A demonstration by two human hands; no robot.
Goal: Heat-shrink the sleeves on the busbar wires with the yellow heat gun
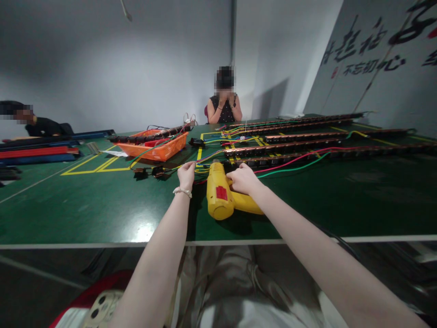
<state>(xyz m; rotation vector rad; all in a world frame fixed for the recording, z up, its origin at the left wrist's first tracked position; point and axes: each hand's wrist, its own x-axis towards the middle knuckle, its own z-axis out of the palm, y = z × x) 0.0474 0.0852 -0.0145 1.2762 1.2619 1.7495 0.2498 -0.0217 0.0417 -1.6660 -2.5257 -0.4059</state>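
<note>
A yellow heat gun (220, 196) with a red label lies on the green table (85, 209) in front of me, nozzle pointing away. My right hand (244, 178) rests closed over its handle. My left hand (186, 175), a bead bracelet on the wrist, is closed in a pinch on the coloured wires (205, 159) just left of the gun's nozzle. The wires run toward long dark strips (307, 148) with copper rails laid across the table.
An orange basket (160, 146) with parts stands at the left middle. Small black connectors (150, 172) lie near it. Red and blue bars (37, 152) sit at far left by a leaning person (37, 124). Another person (224, 105) sits across the table.
</note>
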